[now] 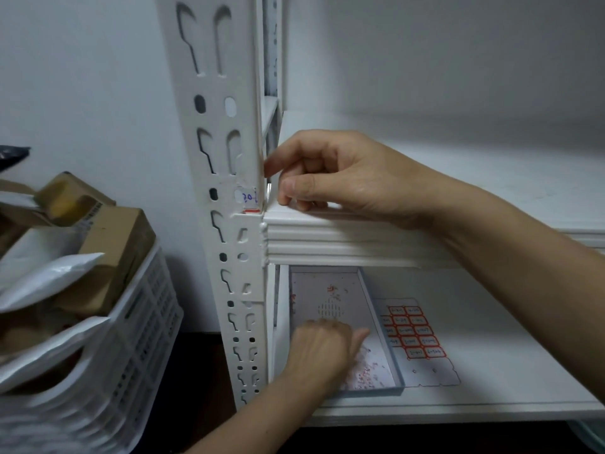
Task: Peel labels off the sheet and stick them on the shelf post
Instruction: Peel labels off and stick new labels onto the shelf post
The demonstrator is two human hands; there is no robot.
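One label (pixel 247 198) with blue writing sits on the shelf post (pixel 219 158), red edge down. The right hand (pixel 330 178), fingers curled, touches the post corner at the label's 3 o'clock; I cannot tell if it pinches. One label sheet (pixel 422 371) lies at 5 o'clock, long axis from 11 to 5. The left hand (pixel 320 352) is in the tray (pixel 376 316), its grip hidden.

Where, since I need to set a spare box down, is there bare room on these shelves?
Upper shelf: bare behind and right of the right hand. Lower shelf: bare right of the label sheet. Crowded: its left end, with tray, left hand and sheet; the crate beside the post is full of parcels.
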